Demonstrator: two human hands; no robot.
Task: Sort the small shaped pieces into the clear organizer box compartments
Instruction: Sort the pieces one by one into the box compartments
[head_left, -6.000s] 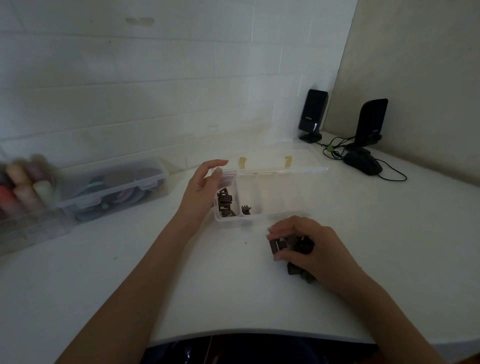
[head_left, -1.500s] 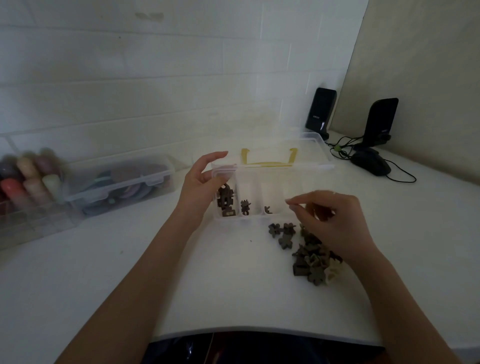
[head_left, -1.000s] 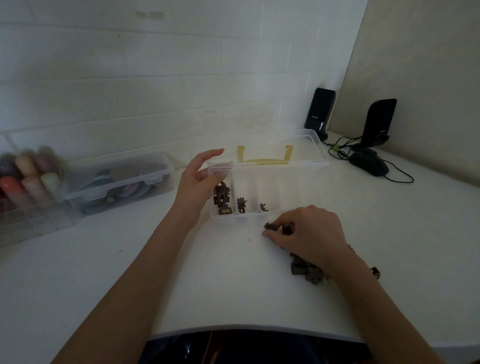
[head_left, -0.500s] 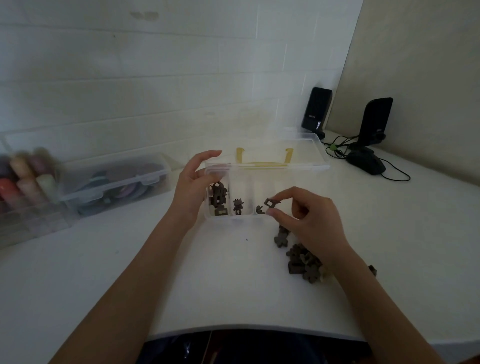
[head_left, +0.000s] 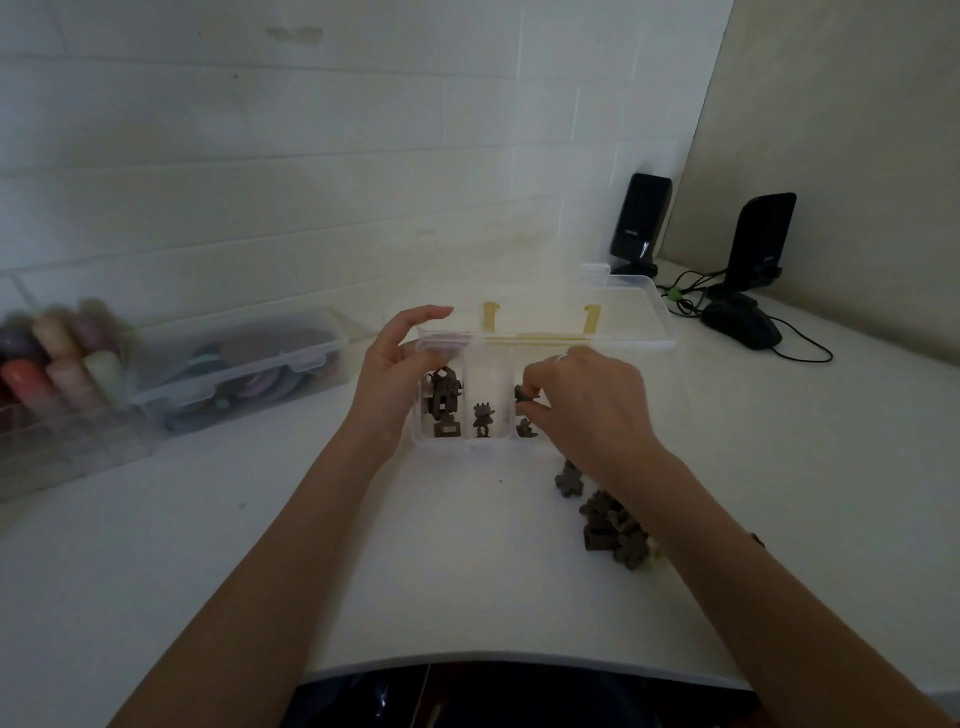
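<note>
The clear organizer box (head_left: 467, 448) stands on the white table with its lid (head_left: 623, 317) open toward the wall. My left hand (head_left: 395, 384) grips the box's left end. My right hand (head_left: 587, 410) hovers over the third compartment and pinches a small dark piece (head_left: 523, 393) between fingertips. The left compartment holds several dark pieces (head_left: 442, 401), the second holds one figure-like piece (head_left: 483, 419), the third one piece (head_left: 525, 429). A loose pile of dark pieces (head_left: 610, 525) lies on the table under my right forearm.
A closed clear bin (head_left: 234, 364) with round flat items sits at the left, beside a tray of coloured bottles (head_left: 47, 358). Two black speakers (head_left: 641, 223) (head_left: 761, 239) and a mouse (head_left: 743, 322) with cables occupy the back right corner. The table's front edge (head_left: 519, 662) is near me.
My right hand picked a piece from the pile, lifted it and carried it left and forward over the box's third compartment. The left hand stayed on the box.
</note>
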